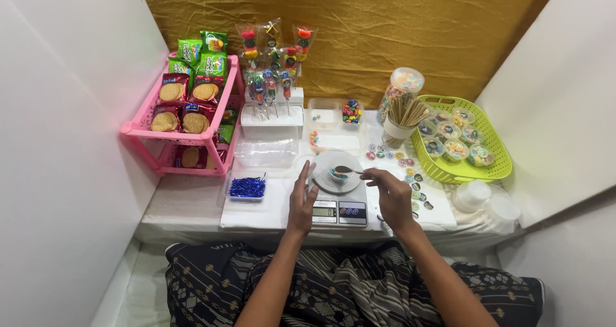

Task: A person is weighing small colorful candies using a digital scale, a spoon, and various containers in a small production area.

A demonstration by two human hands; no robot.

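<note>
Right hand closed in a pinch on a small spoon, spoon tip over a little cup of bright candy. Cup sitting on the round top of a small scale, in the middle of the white table. Left hand flat and open at the left side of the scale, fingers straight, touching its edge, holding nothing.

Just left of the left hand, a clear tray of shiny blue twist ties. Further left, a pink rack full of cookie packs, with green packs on top. Behind the scale, clear boxes, one with mixed candy inside. Behind those, a white stand with candy sticks in clear wrap, standing up tall.

To the right of the scale, small round stickers spread on the table, close by the right hand. A cup of wooden sticks near a tall candy jar. A green basket full of filled little cups on the far right. Stacks of clear lids and cups in front of the basket.

Nothing between the hands and the scale. White walls on both sides, yellow cloth at the back.
</note>
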